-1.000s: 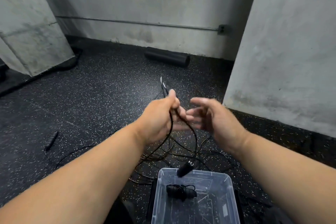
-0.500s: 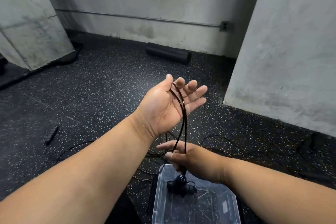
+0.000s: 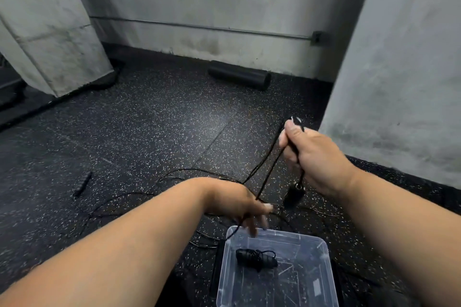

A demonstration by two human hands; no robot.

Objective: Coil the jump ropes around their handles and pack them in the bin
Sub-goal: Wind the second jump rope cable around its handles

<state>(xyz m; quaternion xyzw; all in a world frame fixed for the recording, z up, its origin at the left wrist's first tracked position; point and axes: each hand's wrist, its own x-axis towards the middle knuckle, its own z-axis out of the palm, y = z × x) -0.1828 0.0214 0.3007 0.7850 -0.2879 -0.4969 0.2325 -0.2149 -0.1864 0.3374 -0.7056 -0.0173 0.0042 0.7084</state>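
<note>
**A:** Where is the rope we are working on?

**B:** A thin black jump rope (image 3: 268, 172) runs as a doubled strand from our right hand (image 3: 309, 154), raised on the right, down to our left hand (image 3: 239, 203), low and near the middle. The right hand is curled round the strands, and one handle (image 3: 294, 195) dangles just below it. The left hand's fingers point down with the cord passing through them; it is blurred, so we cannot tell how firmly it grips.

**A:** And the bin?

**B:** The clear plastic bin (image 3: 321, 279) sits nearest us, just below the left hand. One coiled rope bundle (image 3: 257, 258) already lies inside. More loose cord (image 3: 189, 173) sprawls on the speckled floor behind the hands, and a separate handle (image 3: 82, 183) lies well apart on the left.

**A:** How should we wind well?

**B:** We judge it best to keep the strand taut between our hands, lay each turn snug beside the last, and keep the slack from snagging the floor tangle.

**A:** Anything further out?

**B:** A black foam roller (image 3: 239, 78) lies by the far wall.
</note>
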